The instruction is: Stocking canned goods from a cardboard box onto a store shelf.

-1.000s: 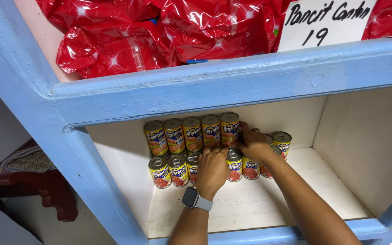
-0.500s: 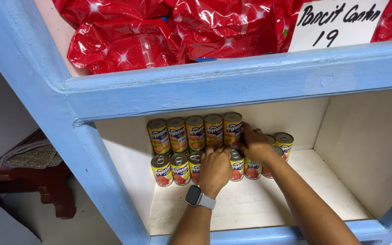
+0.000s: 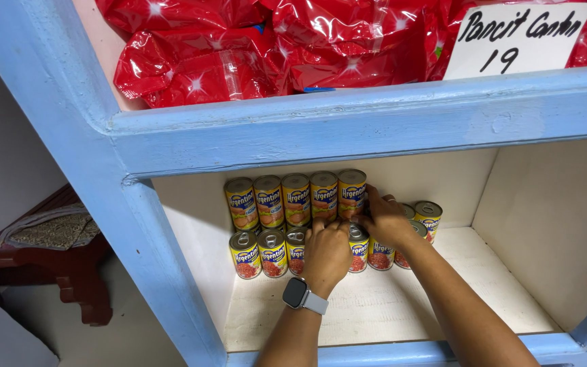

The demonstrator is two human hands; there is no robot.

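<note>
Mid-stacking: both hands, left hand [image 3: 325,253] and right hand [image 3: 385,221], grasping the top-row cans [image 3: 310,198]; next needs careful squaring up.

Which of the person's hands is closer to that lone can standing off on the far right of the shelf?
Right. The right hand rests on the cans just left of the far-right can, close beside it. The left hand, the one above the wristwatch, sits farther left, at the front row's middle.

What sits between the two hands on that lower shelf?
In the head view, a short can of the front row sits between the left hand and the right hand.
</note>
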